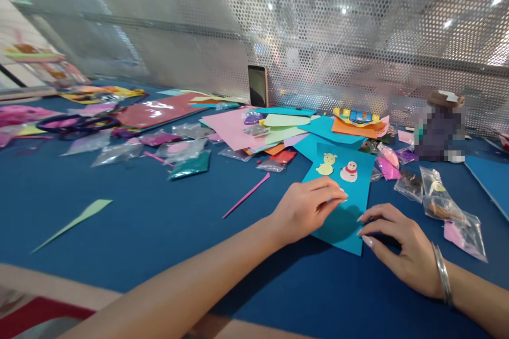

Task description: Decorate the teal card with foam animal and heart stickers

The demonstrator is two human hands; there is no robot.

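Observation:
A bright blue sheet of card [338, 228] lies on the dark blue table. Near its top are a pale yellow bear-shaped figure [326, 164] and a pinkish-white snowman figure [349, 171] with a red scarf. Just below the snowman, my left hand [308, 207] is over the card, thumb and fingers pinched together. A tiny pale bit shows at those fingertips, too small to name. My right hand [401, 249], with a silver bangle at the wrist, rests by the card's right edge. Its fingers are apart, fingertips at the edge, holding nothing.
Coloured papers [234, 130] and a phone [258, 86] propped against the perforated metal panel [318, 26] are behind. Small plastic bags of clay [190, 164] lie about. A pink stick [246, 195] and a pale green paper strip [77, 220] are on the left.

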